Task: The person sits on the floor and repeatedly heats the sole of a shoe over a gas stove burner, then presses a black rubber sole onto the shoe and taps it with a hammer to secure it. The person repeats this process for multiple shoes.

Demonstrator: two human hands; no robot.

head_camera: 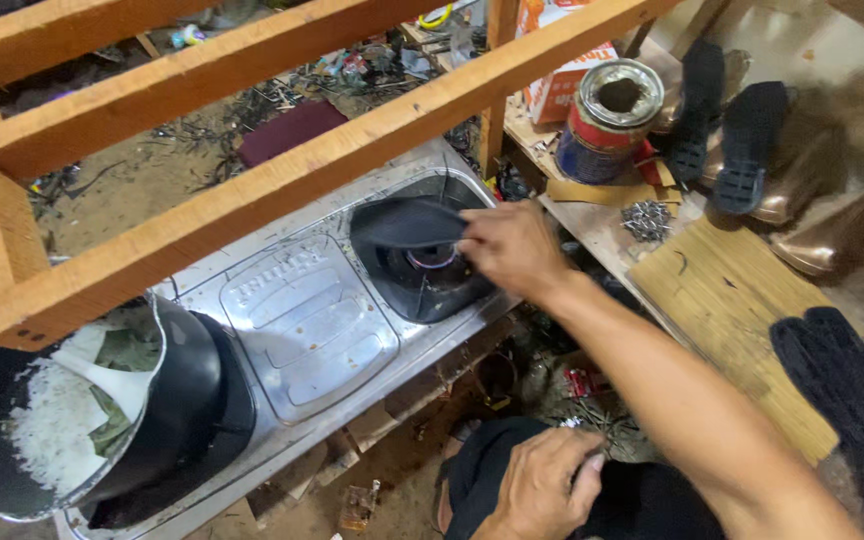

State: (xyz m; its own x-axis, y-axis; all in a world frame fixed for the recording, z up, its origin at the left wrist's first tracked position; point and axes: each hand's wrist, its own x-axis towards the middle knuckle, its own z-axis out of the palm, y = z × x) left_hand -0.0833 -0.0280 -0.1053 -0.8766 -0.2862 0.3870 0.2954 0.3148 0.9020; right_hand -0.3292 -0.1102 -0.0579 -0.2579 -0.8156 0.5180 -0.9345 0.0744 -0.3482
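Right hand (pixel 512 247) reaches out over the gas stove (pixel 312 320), fingers pinched on the edge of a black sole piece (pixel 407 222), which it holds flat and slightly tilted above the right-hand burner (pixel 434 260); whether the piece touches the burner cannot be told. Left hand (pixel 542 485) sits low near the lap, fingers curled loosely, with something thin at the fingertips, too small to make out. The stove is a steel two-burner unit with an embossed centre panel. On its left burner stands a black pot (pixel 177 400), lid off, holding white rice, green leaves and a white spoon (pixel 102 375). A frame of wooden beams (pixel 252 190) crosses above the stove, from the upper right down to the left edge. To the right of the arm lies a wooden board (pixel 732 310), with one black sole (pixel 842 400) resting on its near end. Beyond the board, a small heap of nails (pixel 645 220) lies on the bench, beside a round tin can (pixel 607 120) with a dark crust on its lid. Two more black soles (pixel 727 130) lean beside the can, against brown shoe forms. Ground under the frame is littered with scraps and wire.
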